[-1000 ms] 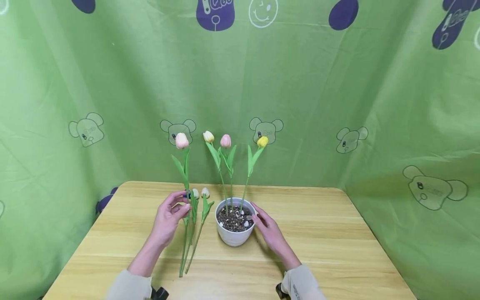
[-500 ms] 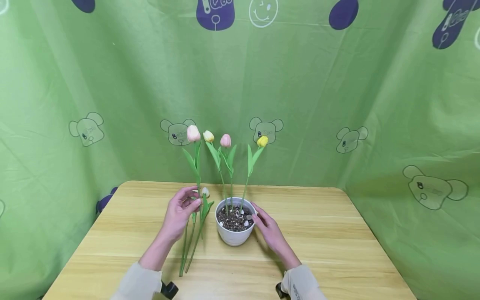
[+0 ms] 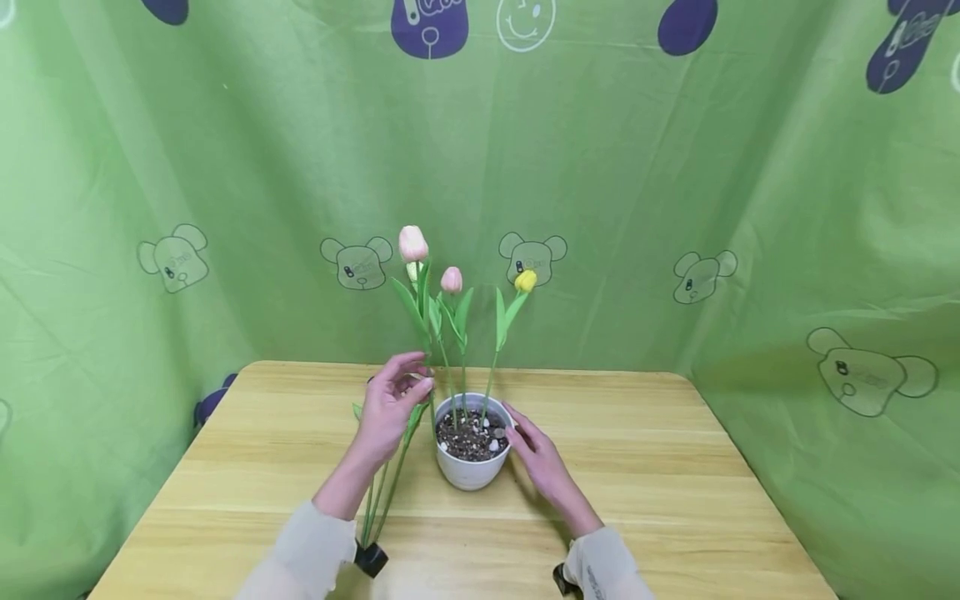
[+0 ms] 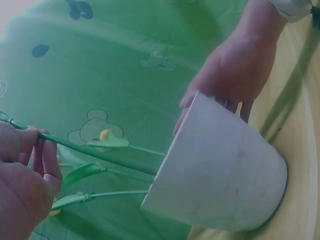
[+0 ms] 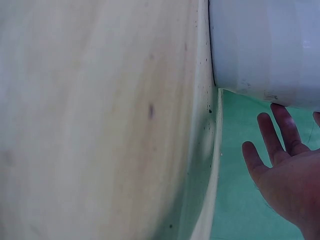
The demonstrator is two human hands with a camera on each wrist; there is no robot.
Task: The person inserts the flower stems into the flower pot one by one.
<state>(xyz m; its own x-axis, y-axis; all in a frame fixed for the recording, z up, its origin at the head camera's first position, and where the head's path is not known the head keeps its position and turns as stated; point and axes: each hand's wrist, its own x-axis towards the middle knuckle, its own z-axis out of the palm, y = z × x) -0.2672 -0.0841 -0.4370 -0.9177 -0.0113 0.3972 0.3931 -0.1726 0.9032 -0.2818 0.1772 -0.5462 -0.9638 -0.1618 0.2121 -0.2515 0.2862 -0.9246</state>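
Note:
My left hand [image 3: 390, 408] pinches the stem of a pale pink tulip [image 3: 413, 243], holding it upright at the left of the white pot [image 3: 471, 473]. The lower stem [image 4: 95, 150] reaches the pot's rim in the left wrist view, its end hidden. Three tulips stand in the potting soil [image 3: 472, 437]: a yellow tulip [image 3: 526, 282], a smaller pink tulip [image 3: 452, 280] and a cream tulip [image 3: 414, 271] partly behind the held one. On the pot's right side rests my right hand [image 3: 542, 462], thumb by the rim; its fingers [image 5: 270, 135] look spread and fairly straight in the right wrist view.
More tulips lie on the wooden table [image 3: 637, 467] left of the pot, their stems [image 3: 392, 492] showing below my left hand and their heads hidden by it. A green printed curtain [image 3: 600, 167] hangs behind the table and along both sides.
My left hand has carried the pale pink tulip right and upward, from above the lying tulips to the pot's left rim. The right hand has stayed at the pot.

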